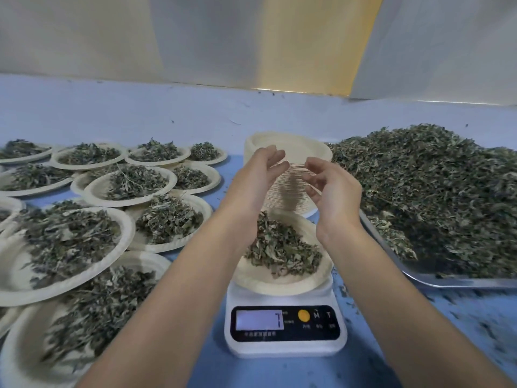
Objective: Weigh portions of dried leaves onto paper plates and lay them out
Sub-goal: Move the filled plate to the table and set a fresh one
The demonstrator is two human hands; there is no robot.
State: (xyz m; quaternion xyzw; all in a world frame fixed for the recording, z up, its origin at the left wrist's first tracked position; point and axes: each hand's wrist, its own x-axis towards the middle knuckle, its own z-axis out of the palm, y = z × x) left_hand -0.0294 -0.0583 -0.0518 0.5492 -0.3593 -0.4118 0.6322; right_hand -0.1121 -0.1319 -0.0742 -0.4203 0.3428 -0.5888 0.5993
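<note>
Paper, thin and soft, is judged to bend easily, so the loaded plate (279,287) is best taken at two opposite rims. It sits on the scale (285,343) with light, crumbly leaves (282,247) that can be spilled. Above it the left hand (258,177) and right hand (334,191) are held with fingers (275,156) loosely curled, nothing grasped. A stack of empty plates (293,148) stands just behind, a heaped tray (461,282) at the right; filled plates (96,191) are crowded on the counter (195,113) at the left.

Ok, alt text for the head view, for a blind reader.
Left hand and right hand hover open above a paper plate of dried leaves on a white scale. Filled plates lie to the left; a plate stack stands behind, a tray heaped with leaves to the right.
</note>
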